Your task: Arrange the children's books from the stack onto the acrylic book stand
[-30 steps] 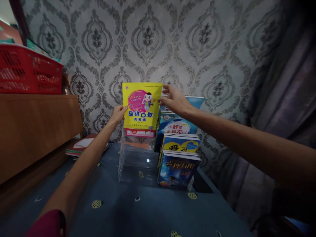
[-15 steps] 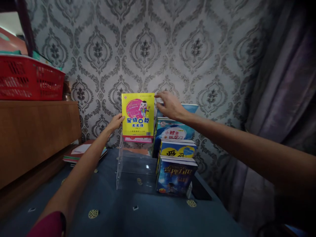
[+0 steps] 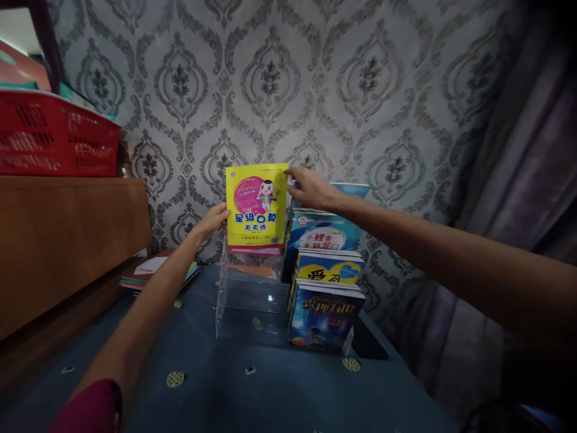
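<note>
A yellow workbook [image 3: 255, 234] with a cartoon figure stands upright, cover toward me, at the back left of a clear acrylic stepped rack [image 3: 246, 310]. My left hand [image 3: 213, 220] grips its left edge, thumb on the front. At the upper right corner, my right hand [image 3: 310, 185] pinches the edge between its fingers. Below the workbook's lower edge shows a strip of a pink-red book [image 3: 256, 250]. Filling the rack's right side in steps are a dark blue book [image 3: 322, 322], a blue and yellow book [image 3: 327, 269] and a teal book [image 3: 322, 231], with more behind.
On the left, a red basket [image 3: 58, 135] sits on a wooden cabinet [image 3: 72, 240]. A pile of books [image 3: 153, 267] lies beside the cabinet. The blue cloth [image 3: 225, 391] lies under the rack, and a dark flat object [image 3: 367, 340] is right of it.
The yellow workbook now tilts slightly, its right side higher, with both hands still on it. The whole view has shifted a little. The books on the right keep their places.
</note>
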Demonstrator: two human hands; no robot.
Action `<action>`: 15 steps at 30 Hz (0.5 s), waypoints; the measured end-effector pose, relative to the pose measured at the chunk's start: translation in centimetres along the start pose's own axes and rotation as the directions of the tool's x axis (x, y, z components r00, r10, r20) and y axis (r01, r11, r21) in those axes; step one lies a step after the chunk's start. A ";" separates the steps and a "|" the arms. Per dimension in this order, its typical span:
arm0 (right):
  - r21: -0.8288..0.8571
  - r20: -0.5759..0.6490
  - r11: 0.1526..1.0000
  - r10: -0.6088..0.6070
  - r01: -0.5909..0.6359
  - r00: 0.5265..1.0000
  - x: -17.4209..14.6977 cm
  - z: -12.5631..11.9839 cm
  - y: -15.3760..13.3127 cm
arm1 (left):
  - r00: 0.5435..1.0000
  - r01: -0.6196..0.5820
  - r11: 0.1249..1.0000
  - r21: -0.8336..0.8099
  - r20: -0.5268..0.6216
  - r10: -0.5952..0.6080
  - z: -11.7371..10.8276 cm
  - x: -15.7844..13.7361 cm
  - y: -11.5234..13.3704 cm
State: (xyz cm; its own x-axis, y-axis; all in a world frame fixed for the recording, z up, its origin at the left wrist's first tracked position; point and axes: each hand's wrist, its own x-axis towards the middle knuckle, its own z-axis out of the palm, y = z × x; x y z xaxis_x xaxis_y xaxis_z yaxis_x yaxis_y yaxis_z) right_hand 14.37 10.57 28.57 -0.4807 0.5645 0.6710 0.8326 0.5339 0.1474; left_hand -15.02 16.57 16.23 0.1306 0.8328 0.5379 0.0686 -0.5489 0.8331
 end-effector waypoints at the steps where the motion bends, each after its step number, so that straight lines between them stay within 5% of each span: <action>1: -0.002 0.009 1.000 0.000 0.001 1.000 0.1 0.0 0.0 | 1.000 -0.007 1.000 -0.005 -0.004 0.007 0.0 0.1 -0.1; 6: 0.013 0.033 0.999 0.038 -0.038 0.999 1.0 0.1 -0.2 | 0.998 -0.057 0.998 -0.034 -0.043 0.055 0.5 0.6 -0.4; 15: 0.084 0.144 0.947 0.297 -0.311 0.944 5.7 -0.4 0.2 | 0.988 -0.150 0.983 -0.103 -0.062 0.144 2.2 1.1 0.3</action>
State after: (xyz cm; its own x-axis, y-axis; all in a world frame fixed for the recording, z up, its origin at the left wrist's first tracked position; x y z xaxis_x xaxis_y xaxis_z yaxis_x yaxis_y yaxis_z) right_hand 11.96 13.64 32.74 -0.2461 0.7822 0.5724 0.9146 0.3829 -0.1300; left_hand -12.70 17.12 16.82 0.0780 0.7479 0.6592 -0.0536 -0.6571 0.7519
